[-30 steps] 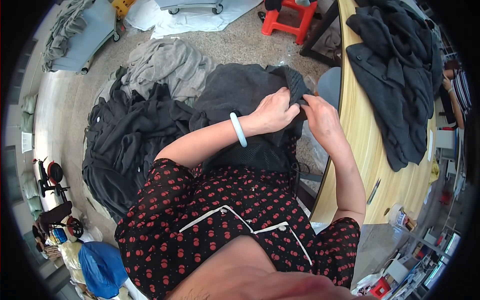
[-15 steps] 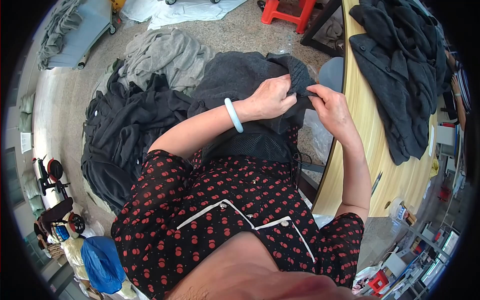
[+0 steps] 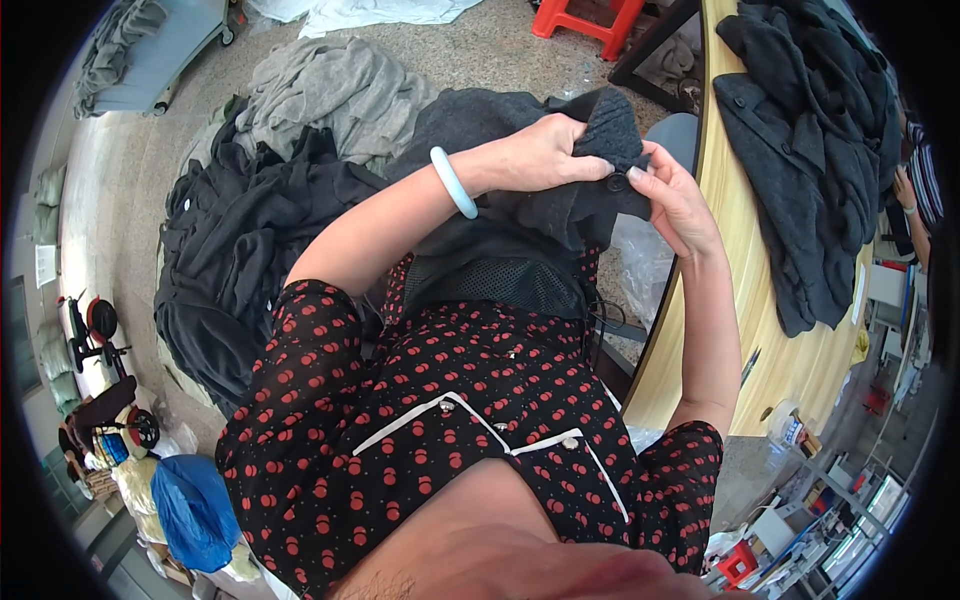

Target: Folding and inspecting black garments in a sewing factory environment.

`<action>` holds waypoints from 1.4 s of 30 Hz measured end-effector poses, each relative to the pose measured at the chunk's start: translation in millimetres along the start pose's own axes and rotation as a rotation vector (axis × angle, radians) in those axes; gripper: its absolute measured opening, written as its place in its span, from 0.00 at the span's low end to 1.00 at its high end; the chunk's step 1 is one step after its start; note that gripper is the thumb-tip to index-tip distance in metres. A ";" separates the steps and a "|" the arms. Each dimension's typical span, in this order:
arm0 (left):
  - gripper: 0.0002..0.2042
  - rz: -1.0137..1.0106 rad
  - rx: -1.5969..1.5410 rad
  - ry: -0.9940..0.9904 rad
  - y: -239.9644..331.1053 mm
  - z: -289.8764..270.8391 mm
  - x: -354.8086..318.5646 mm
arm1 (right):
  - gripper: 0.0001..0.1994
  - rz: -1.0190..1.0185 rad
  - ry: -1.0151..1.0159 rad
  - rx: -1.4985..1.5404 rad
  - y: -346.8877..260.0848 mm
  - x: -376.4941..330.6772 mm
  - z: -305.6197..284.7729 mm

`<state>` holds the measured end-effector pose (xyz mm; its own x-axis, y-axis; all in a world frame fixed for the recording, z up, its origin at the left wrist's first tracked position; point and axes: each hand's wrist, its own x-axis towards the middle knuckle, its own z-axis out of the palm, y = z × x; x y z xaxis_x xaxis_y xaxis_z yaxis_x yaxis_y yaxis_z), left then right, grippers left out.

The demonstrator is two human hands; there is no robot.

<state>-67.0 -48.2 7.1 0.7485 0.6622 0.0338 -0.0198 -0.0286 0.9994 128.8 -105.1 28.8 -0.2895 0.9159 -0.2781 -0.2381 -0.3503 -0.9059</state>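
Note:
A dark grey knitted garment [image 3: 470, 122] lies across my lap, with its ribbed edge [image 3: 612, 130] lifted up between my hands. My left hand [image 3: 545, 155] grips that edge from the left, thumb laid along the top of the cloth. Close by on the right, my right hand [image 3: 672, 195] pinches the same edge between thumb and fingers. A dark round button [image 3: 617, 183] shows on the cloth between the two thumbs. The fingers under the fabric are partly hidden.
To the left lie a heap of black garments [image 3: 240, 240] and a light grey heap [image 3: 335, 100]. At right, a wooden table [image 3: 690, 350] bears dark buttoned garments [image 3: 800, 150] and a pen [image 3: 750, 366]. A red stool [image 3: 585, 28] stands ahead. Another person's arm [image 3: 915, 215] shows far right.
Both hands have lifted the garment's edge up and slightly right. The ribbed edge has turned, and a button now shows between the thumbs.

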 end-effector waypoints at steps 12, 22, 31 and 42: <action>0.16 0.481 0.409 0.677 38.5 -18.5 -21.5 | 0.12 -0.374 0.101 0.052 -64.3 15.8 4.3; 0.24 0.056 0.724 0.259 -73.9 -2.3 -113.5 | 0.15 -0.507 0.506 0.231 -121.2 33.7 20.4; 0.17 -0.165 0.039 0.525 -72.2 -87.8 -127.5 | 0.15 -0.434 -0.091 0.349 -127.4 7.1 -55.9; 0.15 -0.109 0.753 0.317 -99.4 -102.8 -69.4 | 0.10 -0.514 0.115 0.217 -124.2 -19.0 -51.8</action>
<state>-185.1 -14.3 -93.7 0.4954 0.8672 0.0505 0.5766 -0.3718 0.7275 211.9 -68.8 130.1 0.0132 0.9905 0.1369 -0.5100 0.1244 -0.8511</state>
